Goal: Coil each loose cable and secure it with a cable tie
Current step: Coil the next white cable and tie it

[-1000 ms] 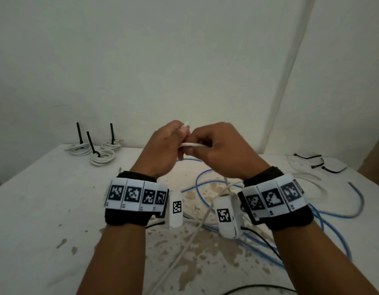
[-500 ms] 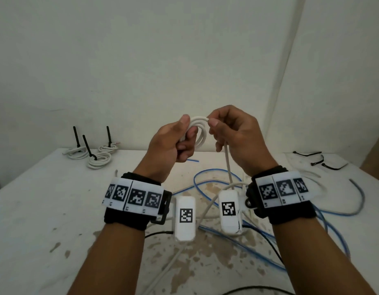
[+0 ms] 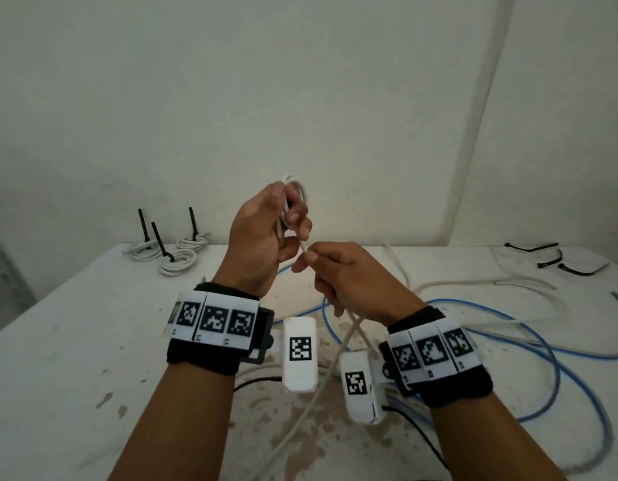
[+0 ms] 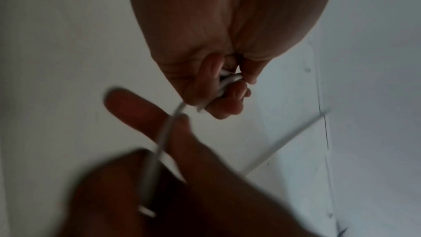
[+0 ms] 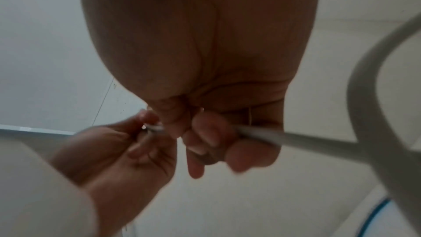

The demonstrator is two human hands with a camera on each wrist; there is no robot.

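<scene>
From my station I look down on a white table [image 3: 75, 359], stained brown near its front middle, standing against a pale wall [image 3: 300, 81]. Across its right half sprawl long loops of blue cable [image 3: 529, 345], with loose white cable [image 3: 481, 283] lying beyond them. At the far left corner sit three coiled white cables [image 3: 177, 262], each bound with a black tie whose tail sticks upward. Loose black cable ties [image 3: 550, 263] lie at the far right corner. Both forearms wear black wristbands with printed marker squares. I have my left hand [image 3: 262, 244] raised above the table's middle, fingers and thumb curled round a small coil of the white cable being wound [image 3: 298, 189]; my left wrist view confirms the loops pinched between thumb and fingertips [image 4: 237, 95]. My right hand [image 3: 352, 276] sits just below and beside it, nearly touching, pinching the same cable between thumb and forefinger, the strand then running through the curled fist and down toward the tabletop between my wrists. My right wrist view shows that strand leaving the fist and looping off, motion-blurred.
</scene>
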